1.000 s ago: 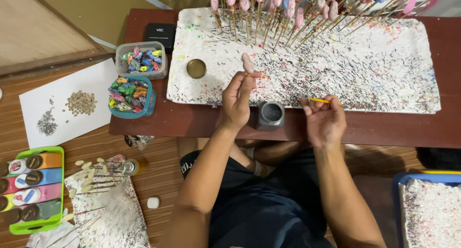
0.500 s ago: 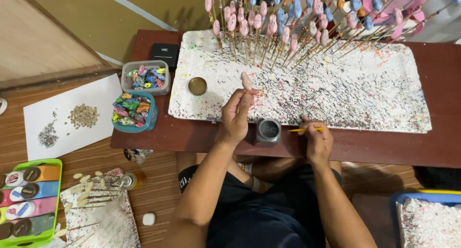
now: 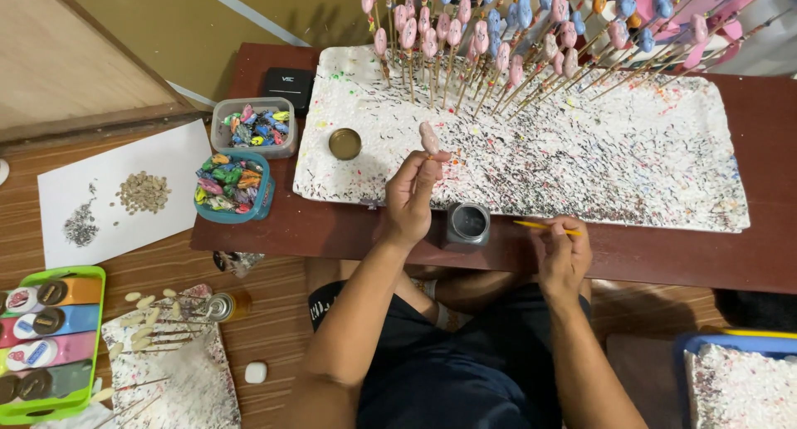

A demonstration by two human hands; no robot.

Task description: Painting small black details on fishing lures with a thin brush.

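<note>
— Two hands were at work over the low brown table [image 3: 274,230]. What lay farthest left?

— A green tray of paint bottles [image 3: 48,339] sat on the floor, with a white sheet of paper [image 3: 108,188] above it carrying two small heaps of bits. Near the tray lay a speckled foam block [image 3: 178,371] with pale pieces on sticks.

— And on the table's left end?

— A clear tub [image 3: 253,127] and a teal tub [image 3: 232,186], both full of painted pieces, stood side by side, with a black box [image 3: 288,86] behind them. Just beside them began the big white foam slab [image 3: 664,163], flecked all over with paint. A brass-coloured lid [image 3: 344,144] rested on its left part.

— What did the left hand have?

— The left hand [image 3: 411,198] was closed, fingers pinched round a thin stick, holding a small pink piece [image 3: 429,137] upright over the slab's near edge.

— To its right?

— A small open jar of dark paint [image 3: 469,223] stood on the table, between the hands. The right hand [image 3: 564,254] was curled shut on a yellow brush [image 3: 544,225], whose tip pointed left towards the jar, just short of it.

— Behind all that?

— Many pink and blue pieces on sticks [image 3: 498,39] stood stuck in the slab's far side. At bottom right a blue-rimmed tray [image 3: 689,338] held another speckled block.
</note>
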